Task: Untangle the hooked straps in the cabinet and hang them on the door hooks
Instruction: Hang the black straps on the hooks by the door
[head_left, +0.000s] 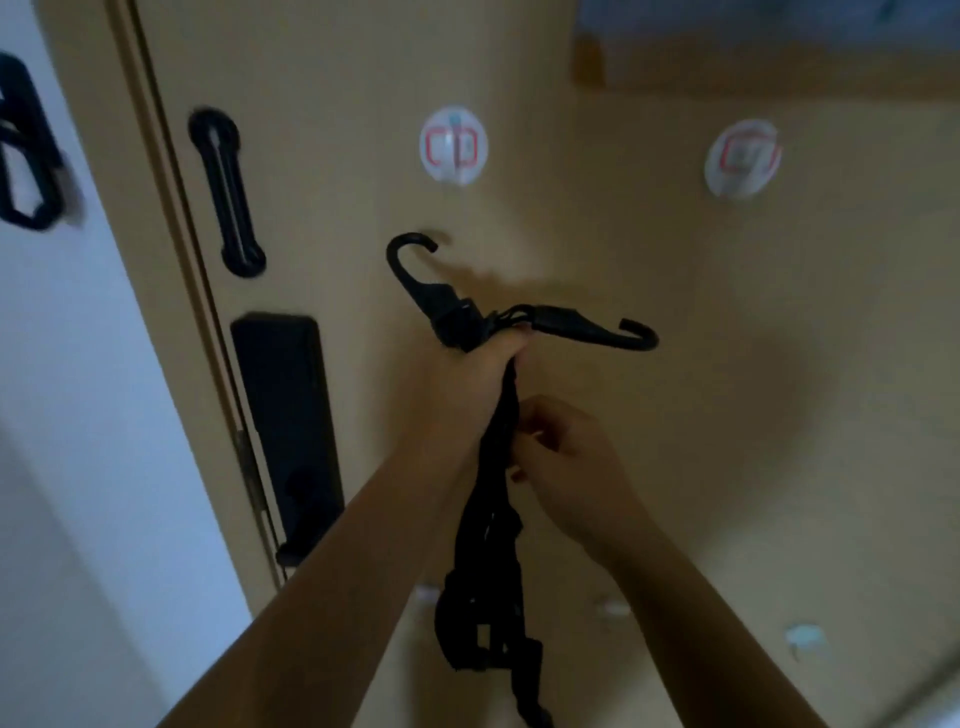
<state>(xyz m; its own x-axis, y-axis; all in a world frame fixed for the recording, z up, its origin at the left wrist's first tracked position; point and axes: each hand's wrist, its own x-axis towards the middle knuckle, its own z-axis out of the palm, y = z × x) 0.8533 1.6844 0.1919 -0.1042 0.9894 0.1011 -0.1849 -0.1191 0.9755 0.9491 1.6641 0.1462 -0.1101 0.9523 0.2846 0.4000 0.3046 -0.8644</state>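
A bundle of black hooked straps (491, 561) hangs in front of a tan door (675, 322). My left hand (467, 384) is shut around the top of the bundle, just under two black hooks: one hook (408, 254) points up and the other hook (631, 338) sticks out to the right. My right hand (566, 462) pinches the strands a little lower, on the right side. Two round white adhesive door hooks are stuck above: one door hook (453, 145) is over the upright strap hook, the other door hook (743, 158) is further right. Nothing hangs on either.
A black lock plate with a lever handle (288, 415) and a black slotted fitting (227, 192) sit near the door's left edge. Another black object (26, 150) is on the white wall at far left. Small pale hooks (802, 636) are stuck low on the door.
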